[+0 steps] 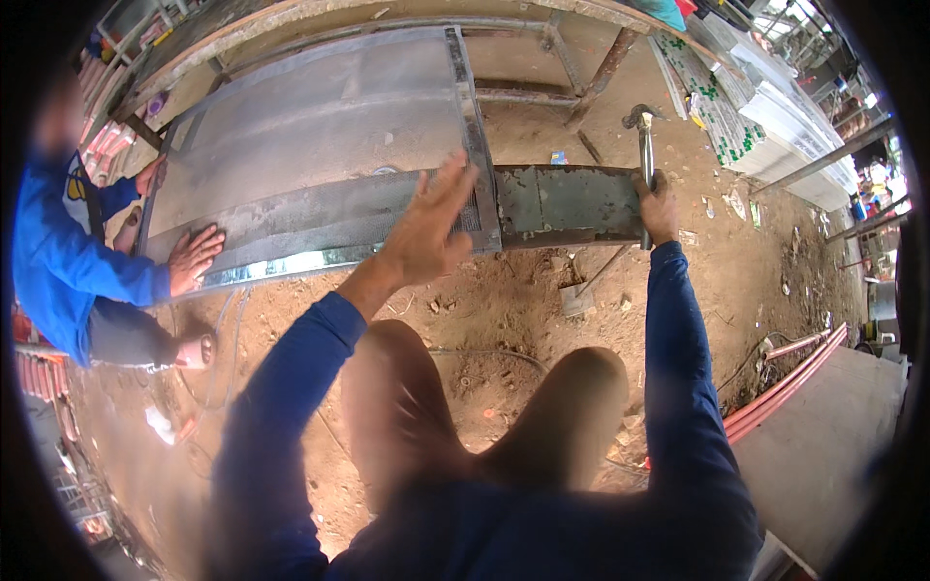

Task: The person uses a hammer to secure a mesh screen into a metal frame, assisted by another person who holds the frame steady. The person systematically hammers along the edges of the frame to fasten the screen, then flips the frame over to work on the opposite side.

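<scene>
- Left hand (426,228): fingers spread apart, palm flat on the near right corner of the mesh panel (320,145), which lies over a dark steel beam (572,203)
- Right hand (661,208): fingers clamped round the handle of a claw hammer (644,160), head up, at the beam's right end
- Co-worker's hand (192,257) presses the panel's near left edge
- Risk: a mis-aimed swing could strike the spread fingers; a loosely pinned panel may jump or slide off the beam

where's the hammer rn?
Head view, upper right: the hammer stands upright in the right hand, head up, at the right end of the dark metal beam. The left hand lies flat on the mesh panel.
</scene>
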{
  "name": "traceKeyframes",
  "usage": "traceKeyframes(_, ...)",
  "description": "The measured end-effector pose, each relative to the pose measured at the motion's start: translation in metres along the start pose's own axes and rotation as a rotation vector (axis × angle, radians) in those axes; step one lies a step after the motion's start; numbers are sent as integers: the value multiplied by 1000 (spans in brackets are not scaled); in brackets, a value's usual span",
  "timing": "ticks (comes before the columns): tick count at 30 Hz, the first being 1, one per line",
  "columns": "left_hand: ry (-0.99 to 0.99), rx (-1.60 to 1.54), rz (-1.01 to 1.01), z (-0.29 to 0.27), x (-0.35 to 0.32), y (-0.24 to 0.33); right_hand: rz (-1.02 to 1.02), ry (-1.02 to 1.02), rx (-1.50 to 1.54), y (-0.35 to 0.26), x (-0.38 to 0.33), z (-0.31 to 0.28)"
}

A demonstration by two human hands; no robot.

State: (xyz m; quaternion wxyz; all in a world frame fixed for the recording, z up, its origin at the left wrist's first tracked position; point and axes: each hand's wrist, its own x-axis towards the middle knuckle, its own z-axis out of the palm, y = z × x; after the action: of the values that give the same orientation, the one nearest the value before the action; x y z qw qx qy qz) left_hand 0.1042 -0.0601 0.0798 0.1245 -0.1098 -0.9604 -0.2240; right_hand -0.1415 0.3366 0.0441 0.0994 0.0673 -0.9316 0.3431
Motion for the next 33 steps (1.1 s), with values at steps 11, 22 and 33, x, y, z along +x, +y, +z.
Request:
traceKeyframes(11,114,185,-211,57,63,-15,41,145,-32,-11,-8,9)
traceKeyframes(22,90,148,-248,66,57,-23,59,67,340,-102,-97,-21)
traceKeyframes(33,150,181,-224,74,56,-29,255,-331,255,-232,-282,1)
